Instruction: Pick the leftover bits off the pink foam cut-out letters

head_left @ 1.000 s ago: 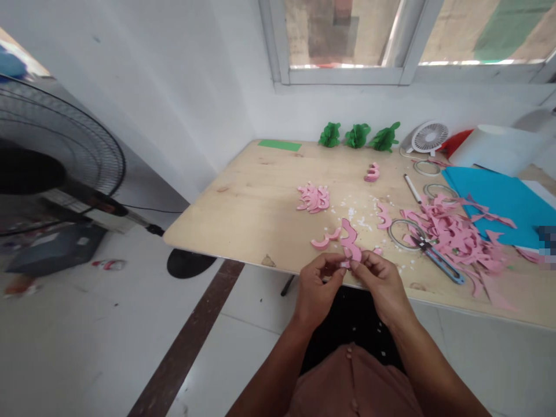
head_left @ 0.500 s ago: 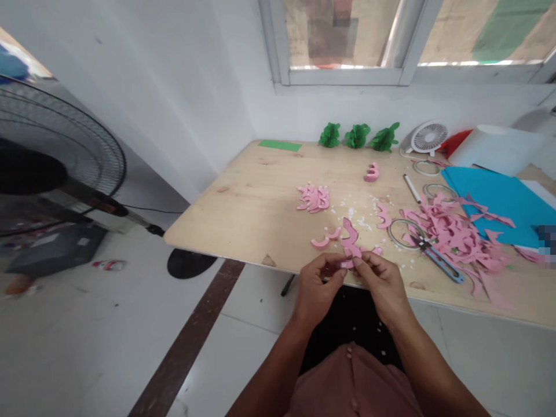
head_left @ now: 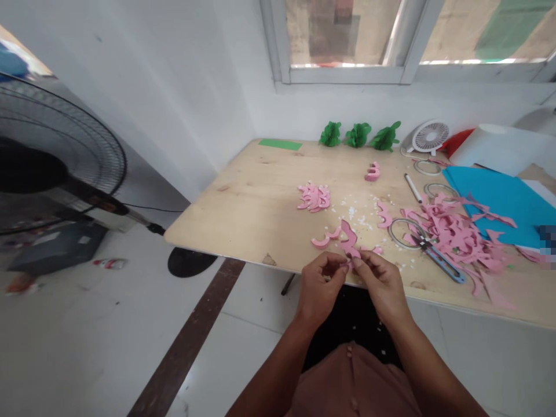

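Near the table's front edge, my left hand (head_left: 322, 285) and my right hand (head_left: 381, 279) pinch the lower end of a wavy pink paper cutout (head_left: 348, 236) between thumbs and fingers. Its upper part points away from me, over the table. Just beyond my left hand lie curved pink paper pieces (head_left: 321, 241). Another wavy pink piece (head_left: 384, 215) is beyond my right hand. Tiny white paper bits (head_left: 353, 213) are scattered between them. My fingertips hide the pinched end of the cutout.
A pile of pink cutouts (head_left: 314, 197) lies left of centre. To the right are blue-handled snips (head_left: 443, 263), tape rings, pink scraps (head_left: 456, 231) and blue sheets (head_left: 512, 200). Green paper shapes (head_left: 358, 135) and a small white fan (head_left: 430, 136) stand along the wall. A large fan (head_left: 56, 150) is at left.
The cutout has shifted slightly toward me and tilted between my fingers. My left fingertips have closed in on its lower end, where a pale patch showed before.
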Demonstrator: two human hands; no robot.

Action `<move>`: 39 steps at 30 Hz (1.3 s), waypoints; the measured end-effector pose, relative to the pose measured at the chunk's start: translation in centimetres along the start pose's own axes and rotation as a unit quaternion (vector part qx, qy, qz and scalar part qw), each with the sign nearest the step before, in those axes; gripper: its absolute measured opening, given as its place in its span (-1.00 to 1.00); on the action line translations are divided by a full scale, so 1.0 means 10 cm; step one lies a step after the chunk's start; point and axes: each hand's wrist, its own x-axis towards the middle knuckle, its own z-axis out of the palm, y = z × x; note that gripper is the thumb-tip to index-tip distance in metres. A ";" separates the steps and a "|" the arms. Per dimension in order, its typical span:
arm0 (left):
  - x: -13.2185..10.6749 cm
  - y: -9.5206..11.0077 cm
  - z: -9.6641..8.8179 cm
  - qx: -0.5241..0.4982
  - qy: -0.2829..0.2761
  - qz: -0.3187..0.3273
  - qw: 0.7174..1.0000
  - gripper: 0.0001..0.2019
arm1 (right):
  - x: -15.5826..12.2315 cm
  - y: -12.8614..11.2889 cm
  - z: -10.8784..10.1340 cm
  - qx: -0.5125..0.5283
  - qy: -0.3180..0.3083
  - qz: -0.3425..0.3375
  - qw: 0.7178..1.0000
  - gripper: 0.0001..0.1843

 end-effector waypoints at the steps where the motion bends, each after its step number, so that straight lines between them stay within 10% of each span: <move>1: 0.00 0.00 -0.01 0.001 -0.005 -0.002 1.000 -0.91 | 0.01 0.00 0.00 0.010 -0.001 0.004 1.000 -0.79; 25: 0.17 0.06 0.03 -0.126 0.025 -0.067 0.989 -0.87 | -0.02 -0.06 0.02 0.069 -0.038 0.039 0.996 -0.73; 39: 0.11 0.05 0.03 -0.009 0.058 -0.010 0.998 -0.84 | 0.00 0.03 0.02 -0.002 -0.022 0.030 0.999 -0.73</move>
